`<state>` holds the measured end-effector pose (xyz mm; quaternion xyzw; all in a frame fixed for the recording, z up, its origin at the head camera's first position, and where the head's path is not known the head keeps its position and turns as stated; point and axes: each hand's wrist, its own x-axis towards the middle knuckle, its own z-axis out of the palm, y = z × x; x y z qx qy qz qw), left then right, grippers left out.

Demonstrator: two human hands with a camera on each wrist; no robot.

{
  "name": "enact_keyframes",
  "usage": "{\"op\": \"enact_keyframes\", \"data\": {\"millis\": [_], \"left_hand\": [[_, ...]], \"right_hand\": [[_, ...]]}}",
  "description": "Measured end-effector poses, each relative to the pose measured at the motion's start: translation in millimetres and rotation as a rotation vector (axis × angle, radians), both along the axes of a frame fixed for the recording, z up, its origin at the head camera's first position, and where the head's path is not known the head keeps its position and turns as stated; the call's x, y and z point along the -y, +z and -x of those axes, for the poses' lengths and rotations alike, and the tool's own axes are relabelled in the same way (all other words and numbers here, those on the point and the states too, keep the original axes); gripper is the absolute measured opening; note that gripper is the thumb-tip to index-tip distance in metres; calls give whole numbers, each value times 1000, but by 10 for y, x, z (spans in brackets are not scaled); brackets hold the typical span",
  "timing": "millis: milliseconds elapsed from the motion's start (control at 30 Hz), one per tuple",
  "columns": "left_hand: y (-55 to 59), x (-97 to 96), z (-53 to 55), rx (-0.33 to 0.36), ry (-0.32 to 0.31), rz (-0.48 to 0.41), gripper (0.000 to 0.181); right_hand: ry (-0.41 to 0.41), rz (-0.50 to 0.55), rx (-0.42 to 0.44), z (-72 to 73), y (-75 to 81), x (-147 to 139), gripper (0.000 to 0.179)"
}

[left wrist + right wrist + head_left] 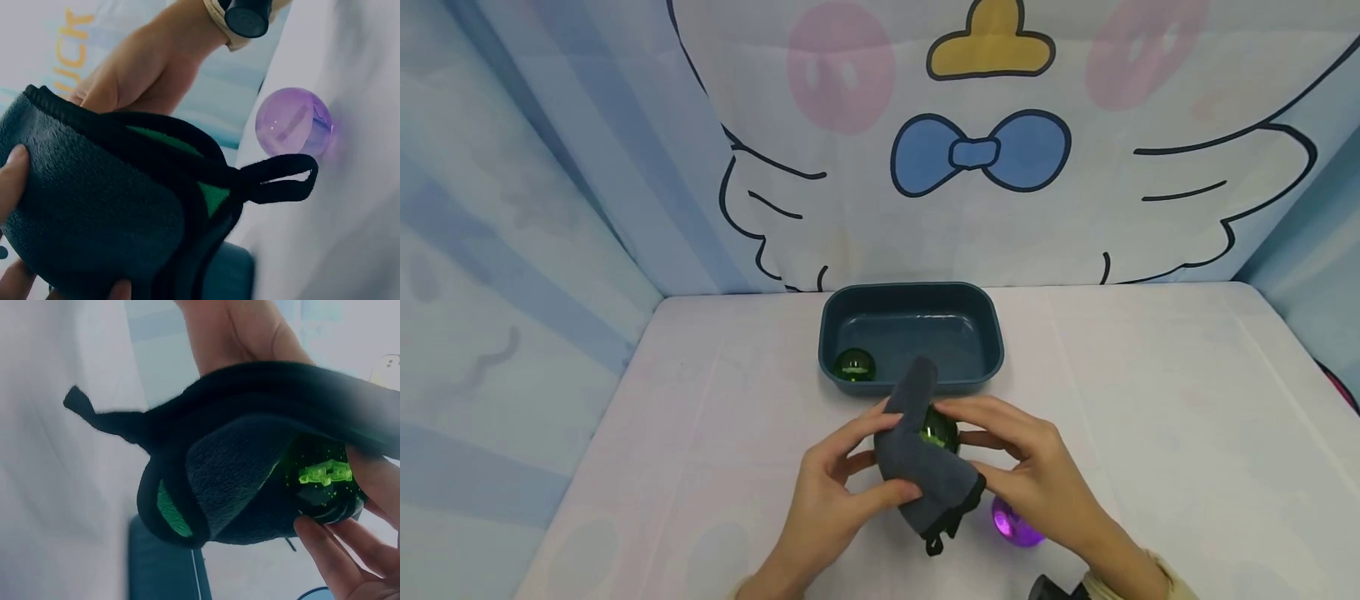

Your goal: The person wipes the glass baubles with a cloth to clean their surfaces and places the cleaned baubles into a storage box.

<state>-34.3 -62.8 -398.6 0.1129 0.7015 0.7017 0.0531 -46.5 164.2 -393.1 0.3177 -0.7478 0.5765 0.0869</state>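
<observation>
Above the table, my left hand (838, 492) grips a dark grey cloth (917, 471) with black edging and a hanging loop (281, 178). The cloth is folded partly around a clear green ball (938, 429). My right hand (1037, 462) holds this ball by its side, fingertips at the cloth's fold. In the right wrist view, a bright green figure shows inside the ball (325, 478). Green patches line the inside of the cloth near the loop. A clear purple ball (1017, 523) lies on the table just below my right hand.
A dark teal tub (917, 293) stands at the back middle of the table (1150, 417), with another green ball (854, 365) in its front left corner. A black cylindrical object (1051, 589) is by the right sleeve. Printed curtains (865, 208) hang behind and at the sides.
</observation>
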Motion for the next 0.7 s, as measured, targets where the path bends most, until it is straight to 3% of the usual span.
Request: {"op": "enact_keyframes", "data": {"millis": [133,300,567,700], "left_hand": [[30,-20,-19,-1,26,99,56],[46,-35,-35,15,37,154,57],[1,-44,-28,3,-17,-11,59],[-25,-51,-17,1,-46,-38,69]], "right_hand": [[-9,8,-37,6,-7,5,57],[-41,-35,40,2,6,-10,55],[-40,-12,103,-3,15,-6,52],[-65,31,146,-12,-20,28,49]]}}
